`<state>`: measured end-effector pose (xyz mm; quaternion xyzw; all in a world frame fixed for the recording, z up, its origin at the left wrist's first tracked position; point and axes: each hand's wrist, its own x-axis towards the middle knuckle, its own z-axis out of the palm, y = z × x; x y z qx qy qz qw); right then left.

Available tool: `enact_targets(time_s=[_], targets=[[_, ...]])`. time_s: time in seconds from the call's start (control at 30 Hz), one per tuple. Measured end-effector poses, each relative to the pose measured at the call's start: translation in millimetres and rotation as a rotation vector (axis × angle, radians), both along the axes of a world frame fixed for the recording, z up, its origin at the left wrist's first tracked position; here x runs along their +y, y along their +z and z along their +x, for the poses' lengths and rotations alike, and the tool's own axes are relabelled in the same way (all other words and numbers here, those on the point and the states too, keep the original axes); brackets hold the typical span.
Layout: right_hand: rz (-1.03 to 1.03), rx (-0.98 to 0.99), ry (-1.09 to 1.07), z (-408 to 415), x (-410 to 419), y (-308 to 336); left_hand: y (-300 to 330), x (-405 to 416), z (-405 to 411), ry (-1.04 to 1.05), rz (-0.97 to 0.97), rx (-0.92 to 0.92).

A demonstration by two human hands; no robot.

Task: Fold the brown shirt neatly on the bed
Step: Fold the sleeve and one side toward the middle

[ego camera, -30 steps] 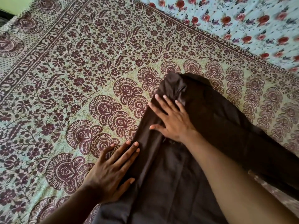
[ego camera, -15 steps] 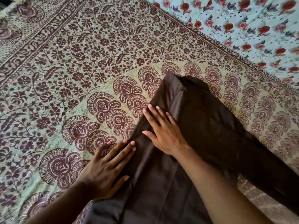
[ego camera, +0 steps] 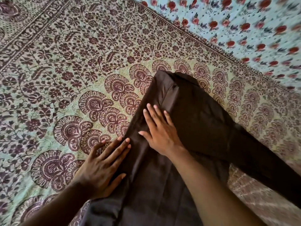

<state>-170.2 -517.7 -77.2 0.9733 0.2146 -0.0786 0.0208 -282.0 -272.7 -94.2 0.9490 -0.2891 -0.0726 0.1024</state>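
Underneath, a maroon paisley bedspread (ego camera: 68, 75) covers the bed, meeting pale blue rose-print cloth (ego camera: 244, 26) at upper right. Brown shirt (ego camera: 195, 128) lies at centre-right; left hand (ego camera: 101, 167) and right hand (ego camera: 161, 132) press flat on it, fingers straight.

Left hand (ego camera: 104, 167), right hand (ego camera: 160, 129) flat, fingers straight

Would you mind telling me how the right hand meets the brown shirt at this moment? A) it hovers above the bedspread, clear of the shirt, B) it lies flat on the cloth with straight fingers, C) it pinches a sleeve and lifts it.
B: the right hand lies palm down with straight, spread fingers on the brown shirt.
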Motion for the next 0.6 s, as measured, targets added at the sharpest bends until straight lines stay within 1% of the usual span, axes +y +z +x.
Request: enact_targets(time_s=[0.03,0.07,0.13,0.2,0.23,0.3,0.37,0.4,0.43,0.53,0.6], targets=[[-0.041,-0.004,-0.016,-7,-13,-5,-1,0,3,0.006,-0.007,-0.013],[-0.07,-0.017,-0.084,-5,-26,-8,-2,0,6,0.011,-0.007,-0.02],[-0.109,-0.07,-0.302,4,-48,-11,-4,-1,9,0.011,0.005,-0.011],[-0.099,-0.115,-0.447,14,-55,-10,-7,0,7,0.007,0.014,-0.007],[-0.071,-0.124,-0.453,14,-51,-10,-9,1,6,0.006,0.017,-0.006],[0.004,-0.111,-0.344,6,-38,-13,-10,4,5,0.009,0.02,-0.015],[0.052,-0.052,-0.223,-13,-34,-22,-9,5,9,0.007,0.029,-0.014],[0.048,-0.027,-0.215,-24,-39,-27,-8,3,11,0.005,0.034,-0.017],[0.038,-0.024,-0.252,-33,-47,-29,-8,2,12,0.002,0.037,-0.022],[0.018,-0.04,-0.532,-43,-77,-23,-6,-1,13,0.003,0.045,-0.049],[-0.006,-0.014,-0.65,-46,-87,-18,-5,-1,10,-0.006,0.055,-0.054]])
